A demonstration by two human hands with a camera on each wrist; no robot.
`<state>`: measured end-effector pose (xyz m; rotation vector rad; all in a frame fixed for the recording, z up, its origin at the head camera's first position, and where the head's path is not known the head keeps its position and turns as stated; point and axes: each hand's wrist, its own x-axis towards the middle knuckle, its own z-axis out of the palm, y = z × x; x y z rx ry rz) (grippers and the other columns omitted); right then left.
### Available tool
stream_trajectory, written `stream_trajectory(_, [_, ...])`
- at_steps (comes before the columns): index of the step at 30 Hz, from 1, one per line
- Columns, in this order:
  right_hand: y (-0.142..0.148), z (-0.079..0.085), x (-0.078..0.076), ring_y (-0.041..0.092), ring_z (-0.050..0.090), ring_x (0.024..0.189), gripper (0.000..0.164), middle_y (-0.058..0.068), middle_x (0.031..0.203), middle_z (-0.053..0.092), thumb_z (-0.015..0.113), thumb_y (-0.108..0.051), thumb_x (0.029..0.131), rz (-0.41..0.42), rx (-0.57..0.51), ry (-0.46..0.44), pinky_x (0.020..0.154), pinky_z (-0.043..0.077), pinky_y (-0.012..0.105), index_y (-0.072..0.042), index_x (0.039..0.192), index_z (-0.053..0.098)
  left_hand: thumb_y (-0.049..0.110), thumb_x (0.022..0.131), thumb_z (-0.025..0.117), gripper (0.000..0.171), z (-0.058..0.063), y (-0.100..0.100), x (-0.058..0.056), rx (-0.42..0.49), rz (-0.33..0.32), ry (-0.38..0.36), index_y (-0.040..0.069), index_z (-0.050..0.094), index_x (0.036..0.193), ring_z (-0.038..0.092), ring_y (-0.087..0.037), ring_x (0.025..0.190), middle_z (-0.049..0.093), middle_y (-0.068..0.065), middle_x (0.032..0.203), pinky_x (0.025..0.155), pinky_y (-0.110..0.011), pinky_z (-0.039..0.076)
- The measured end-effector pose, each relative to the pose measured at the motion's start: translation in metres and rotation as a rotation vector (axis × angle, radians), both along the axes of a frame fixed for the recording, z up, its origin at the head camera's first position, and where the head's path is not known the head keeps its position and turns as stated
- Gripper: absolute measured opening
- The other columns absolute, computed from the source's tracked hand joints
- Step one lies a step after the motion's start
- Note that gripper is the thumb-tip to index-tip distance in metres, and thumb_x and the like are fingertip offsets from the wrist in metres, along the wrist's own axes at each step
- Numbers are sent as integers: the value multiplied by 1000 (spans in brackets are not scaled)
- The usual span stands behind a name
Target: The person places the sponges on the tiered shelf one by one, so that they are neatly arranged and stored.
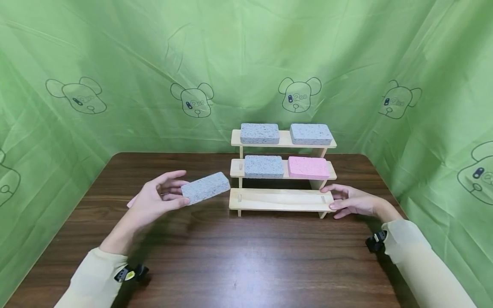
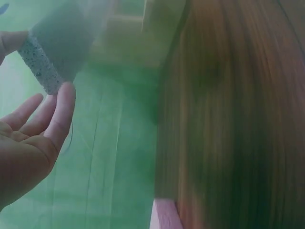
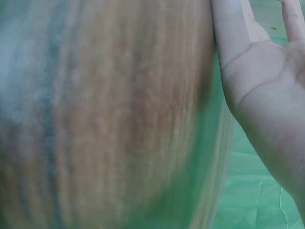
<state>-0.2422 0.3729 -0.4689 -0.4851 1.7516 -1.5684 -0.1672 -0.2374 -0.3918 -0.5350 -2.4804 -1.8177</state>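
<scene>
My left hand (image 1: 155, 194) pinches one end of a blue-grey speckled sponge (image 1: 206, 188), held tilted in the air left of a three-step wooden stand (image 1: 279, 199). In the left wrist view, the thumb and fingertips press on that sponge (image 2: 43, 64). My right hand (image 1: 352, 201) grips the right end of the stand's lowest step. Two blue-grey sponges (image 1: 259, 133) lie on the top step. On the middle step a blue-grey sponge (image 1: 263, 167) sits left of a pink sponge (image 1: 308, 167). The lowest step is bare. The right wrist view is blurred.
A pink block (image 2: 166, 215), probably another sponge, lies on the table at the left, mostly hidden behind my left hand in the head view. The dark wooden table (image 1: 239, 256) meets a green curtain (image 1: 239, 64) at the back and sides.
</scene>
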Motion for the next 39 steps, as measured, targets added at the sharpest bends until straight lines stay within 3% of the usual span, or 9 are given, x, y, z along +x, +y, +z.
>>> stream_trajectory(17, [2, -1, 0, 33, 64, 110, 47, 18, 126, 57, 55, 5, 99, -30, 9, -1, 88, 55, 58, -24, 136, 51, -2, 75, 85, 57, -3, 79, -15, 101, -162, -48, 1, 65, 128, 66, -32, 102, 68, -21, 119, 88, -37, 58])
stream_trajectory(25, [1, -1, 0, 34, 64, 109, 46, 19, 125, 57, 57, 4, 98, -42, 11, -12, 88, 55, 58, -22, 136, 51, 1, 74, 84, 56, -9, 115, -20, 89, -203, -60, 5, 66, 127, 64, -31, 104, 69, -12, 119, 93, -47, 55])
stream_trajectory(33, [2, -4, 0, 36, 64, 110, 46, 21, 125, 57, 57, 3, 98, -35, 23, -3, 88, 55, 59, -20, 138, 49, 2, 75, 82, 51, -23, 152, -20, 92, -233, -100, 3, 68, 124, 65, -25, 98, 69, -9, 117, 91, -37, 57])
stream_trajectory(39, [3, -4, -1, 37, 63, 111, 46, 21, 127, 56, 58, 3, 98, -42, 28, -4, 88, 54, 59, -20, 137, 49, 2, 74, 81, 49, -30, 175, -22, 88, -232, -75, 0, 69, 121, 64, -23, 97, 70, -9, 113, 88, -33, 58])
